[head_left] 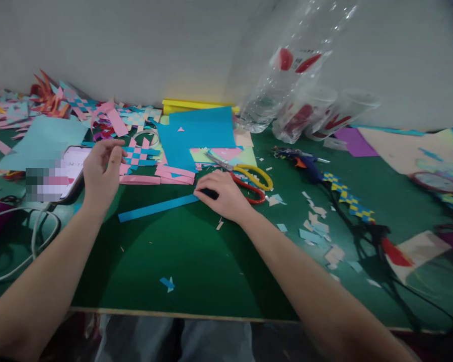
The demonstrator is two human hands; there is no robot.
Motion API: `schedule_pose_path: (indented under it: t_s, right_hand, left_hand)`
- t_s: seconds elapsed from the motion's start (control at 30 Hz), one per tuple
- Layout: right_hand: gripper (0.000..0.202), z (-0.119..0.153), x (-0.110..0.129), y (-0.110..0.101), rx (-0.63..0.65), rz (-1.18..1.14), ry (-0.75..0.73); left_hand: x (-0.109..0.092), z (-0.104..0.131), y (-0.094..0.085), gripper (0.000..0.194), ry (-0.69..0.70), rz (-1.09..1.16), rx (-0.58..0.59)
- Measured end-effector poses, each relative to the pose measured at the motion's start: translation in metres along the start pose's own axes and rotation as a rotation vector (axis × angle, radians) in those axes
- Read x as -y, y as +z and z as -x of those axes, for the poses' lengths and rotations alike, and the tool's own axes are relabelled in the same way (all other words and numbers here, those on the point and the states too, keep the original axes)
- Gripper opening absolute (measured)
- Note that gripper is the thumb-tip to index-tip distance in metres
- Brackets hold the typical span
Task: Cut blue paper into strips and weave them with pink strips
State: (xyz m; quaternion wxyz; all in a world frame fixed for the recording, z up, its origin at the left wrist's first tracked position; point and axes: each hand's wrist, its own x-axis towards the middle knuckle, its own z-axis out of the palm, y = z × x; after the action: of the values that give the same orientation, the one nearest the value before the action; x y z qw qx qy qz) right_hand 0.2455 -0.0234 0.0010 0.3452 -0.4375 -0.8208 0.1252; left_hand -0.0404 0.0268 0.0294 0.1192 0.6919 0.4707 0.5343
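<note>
My right hand (222,193) pinches the right end of a blue paper strip (156,207), which slants across the green table (196,251). My left hand (103,168) is raised beside the phone (70,173), its fingers loosely bent and apart, with nothing seen in them. Just right of that hand lies a pink and blue woven paper piece (139,155). Folded pink strips (173,175) lie beyond the blue strip. Scissors (249,177) with yellow and red handles rest behind my right hand, partly covered by it. A blue paper sheet (204,128) lies farther back.
Plastic-wrapped cups (305,113) lean by the wall. Paper scraps (319,226) are scattered right of my right arm, near black cables (340,201). A paper heap (18,110) fills the back left. A white cable (38,236) runs from the phone. A roll of tape (146,137) lies behind.
</note>
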Motion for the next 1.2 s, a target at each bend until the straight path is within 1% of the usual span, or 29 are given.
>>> schedule_pose_path:
  t_s: [0.07,0.13,0.17,0.2,0.27,0.3,0.37,0.4,0.47,0.53,0.67,0.8,0.93,1.03,1.2]
  right_hand:
    - [0.019,-0.001,0.002,-0.002,-0.122,0.119,-0.026]
    - [0.021,-0.002,0.002,-0.009,-0.254,0.217,-0.013]
    - [0.021,-0.003,0.001,-0.013,-0.284,0.273,-0.003]
    - [0.021,-0.003,-0.001,-0.018,-0.308,0.330,0.013]
    - [0.021,-0.003,-0.009,-0.028,-0.310,0.425,0.110]
    - [0.021,-0.001,-0.013,-0.031,-0.296,0.453,0.174]
    - [0.025,0.005,-0.024,-0.037,-0.227,0.492,0.272]
    - [0.030,0.009,-0.029,-0.038,-0.179,0.516,0.297]
    - [0.040,0.017,-0.038,-0.040,-0.123,0.581,0.372]
    - [0.045,0.025,-0.045,-0.039,-0.082,0.597,0.431]
    - [0.051,0.034,-0.055,-0.035,-0.053,0.582,0.474]
    - [0.052,0.034,-0.066,-0.033,-0.074,0.553,0.449]
    - [0.049,0.035,-0.077,-0.035,-0.085,0.462,0.448]
    - [0.046,0.036,-0.074,-0.038,-0.137,0.403,0.467]
    - [0.045,0.035,-0.057,-0.047,-0.272,0.384,0.492]
  left_hand:
    - [-0.014,0.006,0.003,0.019,0.077,-0.038,0.070]
    - [-0.029,0.015,0.009,0.016,0.226,-0.099,0.251]
    - [-0.036,0.021,0.014,0.016,0.288,-0.115,0.356]
    - [-0.043,0.027,0.018,0.019,0.409,-0.161,0.478]
    - [-0.054,0.037,0.027,0.027,0.543,-0.232,0.731]
    - [-0.057,0.042,0.031,0.030,0.572,-0.249,0.811]
    - [-0.060,0.048,0.036,0.043,0.613,-0.253,0.952]
    - [-0.059,0.051,0.038,0.052,0.619,-0.255,1.009]
    - [-0.055,0.054,0.039,0.069,0.608,-0.271,1.098]
    - [-0.051,0.056,0.040,0.077,0.575,-0.302,1.149]
    - [-0.051,0.058,0.035,0.080,0.542,-0.357,1.178]
    - [-0.055,0.056,0.027,0.075,0.534,-0.384,1.143]
    - [-0.049,0.053,0.025,0.070,0.545,-0.382,1.101]
    - [-0.042,0.054,0.028,0.070,0.570,-0.369,1.103]
    - [-0.039,0.055,0.031,0.075,0.606,-0.392,1.132]
